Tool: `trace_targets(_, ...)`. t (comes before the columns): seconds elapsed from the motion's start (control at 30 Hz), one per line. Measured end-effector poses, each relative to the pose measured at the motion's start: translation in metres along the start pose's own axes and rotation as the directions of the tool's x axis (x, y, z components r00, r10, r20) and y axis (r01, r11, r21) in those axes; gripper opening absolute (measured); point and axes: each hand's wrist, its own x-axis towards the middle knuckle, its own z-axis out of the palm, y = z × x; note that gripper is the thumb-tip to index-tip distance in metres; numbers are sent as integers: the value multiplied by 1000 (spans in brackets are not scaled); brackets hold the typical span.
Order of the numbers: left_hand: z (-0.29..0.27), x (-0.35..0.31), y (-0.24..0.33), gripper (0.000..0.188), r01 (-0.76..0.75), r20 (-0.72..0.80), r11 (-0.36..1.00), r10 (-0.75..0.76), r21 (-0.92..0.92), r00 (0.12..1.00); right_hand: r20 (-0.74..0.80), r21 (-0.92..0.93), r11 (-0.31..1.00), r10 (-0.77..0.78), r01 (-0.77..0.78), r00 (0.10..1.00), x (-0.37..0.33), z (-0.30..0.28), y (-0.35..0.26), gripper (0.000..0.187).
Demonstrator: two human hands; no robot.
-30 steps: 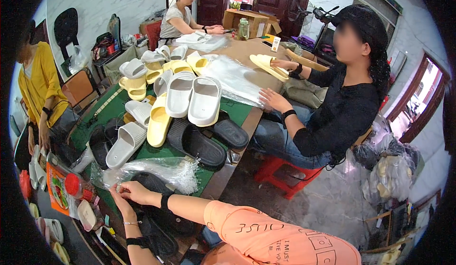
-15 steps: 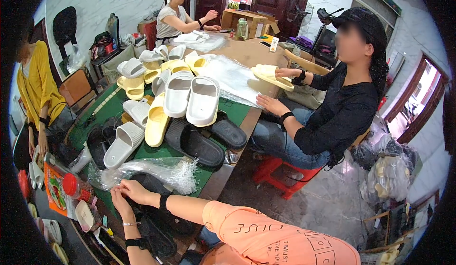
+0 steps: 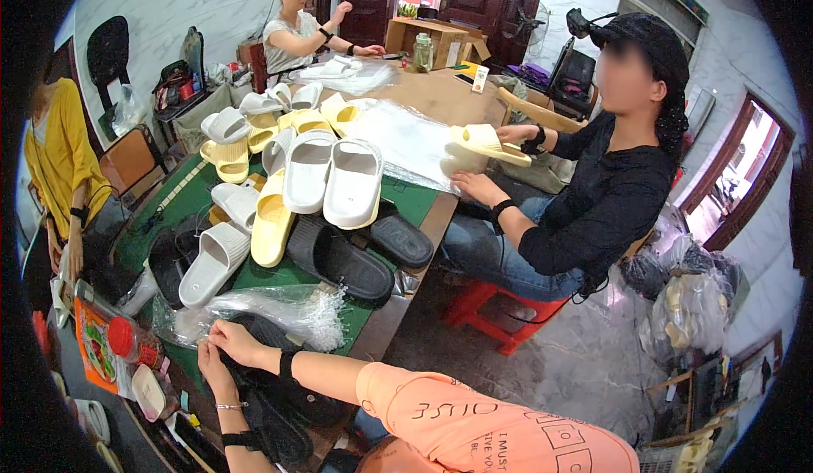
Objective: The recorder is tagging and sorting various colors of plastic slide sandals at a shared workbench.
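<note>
My left hand (image 3: 217, 368) and my right hand (image 3: 237, 342) meet over the near left part of the table, fingertips pinched together. What they hold, if anything, is too small to make out. Just beneath them lie black slide sandals (image 3: 275, 422), partly covered by my hands and forearms. Beyond my fingers spreads a clear plastic bag (image 3: 246, 308) with a bundle of thin white plastic strands (image 3: 324, 325) at its right end. A grey slide (image 3: 216, 263) rests past the bag, beside a yellow slide (image 3: 273, 223) and another black slide (image 3: 343, 261).
More grey and yellow slides are heaped on the green mat (image 3: 174, 210). Left of my hands stand a red-lidded jar (image 3: 131, 340) and a white dish (image 3: 153, 386). To the right a co-worker holds a yellow slide (image 3: 487, 144) near flat plastic bags (image 3: 415, 144). Two other people sit farther off.
The view has shifted slightly. My hands stay together in the same place, fingers still pinched. At right, the co-worker's yellow slide has tilted a little; the far person's hand has risen.
</note>
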Motion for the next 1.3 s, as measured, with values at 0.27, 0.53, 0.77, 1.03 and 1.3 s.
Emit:
trace_targets(0.27, -2, -1, 2, 16, 120, -61, 983, -129, -137, 990, 5, 151, 989, 3, -4, 1000, -2, 2, -9, 19)
trace_targets(0.53, -10, 1, -9, 15, 124, -109, 961, -154, -246, 982, 68, -28, 999, -32, 34, 997, -4, -5, -12, 18)
trace_targets(0.77, -21, -11, -5, 17, 55, -258, 940, -148, -336, 955, 82, -50, 998, -40, 44, 996, -12, 12, -26, 18)
trace_targets(1.03, 1, -5, -2, 14, 94, -259, 938, -187, -333, 948, 106, -77, 997, 27, -19, 994, -3, -9, -12, 15)
trace_targets(1.3, -4, -6, -2, 12, 91, -269, 928, -197, -362, 943, 107, -114, 992, 67, -55, 992, -2, -2, -10, 16)
